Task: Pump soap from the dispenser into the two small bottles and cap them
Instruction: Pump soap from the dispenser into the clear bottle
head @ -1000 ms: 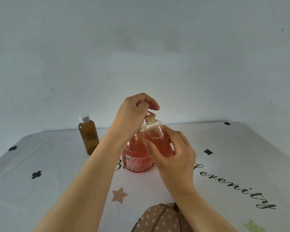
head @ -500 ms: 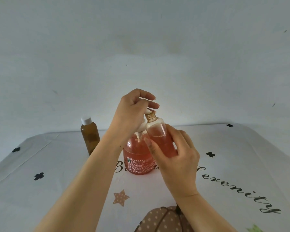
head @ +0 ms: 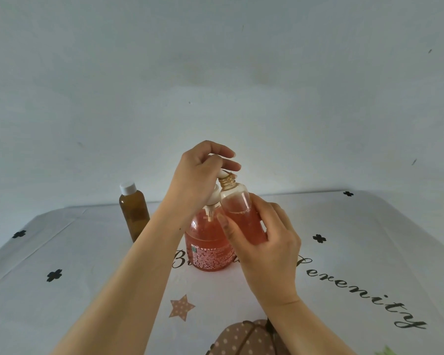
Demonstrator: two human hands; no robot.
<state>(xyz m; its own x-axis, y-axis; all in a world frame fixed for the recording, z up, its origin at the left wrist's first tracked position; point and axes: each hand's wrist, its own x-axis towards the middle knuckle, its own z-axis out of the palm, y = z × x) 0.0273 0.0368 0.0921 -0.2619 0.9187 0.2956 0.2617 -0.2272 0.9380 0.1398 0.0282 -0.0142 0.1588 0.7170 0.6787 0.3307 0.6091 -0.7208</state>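
1 dispenser (head: 205, 242), 2 btls: R hand (head: 267, 249) grips clear btl (head: 241, 213), amber btl (head: 134, 213) capped; L hand (head: 195, 180) presses pump (head: 214, 197).

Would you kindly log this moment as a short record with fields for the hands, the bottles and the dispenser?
left hand: rests on the white pump head of the dispenser, fingers extended
right hand: grips the clear bottle, held up beside the dispenser
clear bottle: uncapped, partly filled with pink soap, neck under the pump head
dispenser: upright on the table, pink soap inside
brown bottle: white cap on, upright, behind-left of the dispenser, untouched
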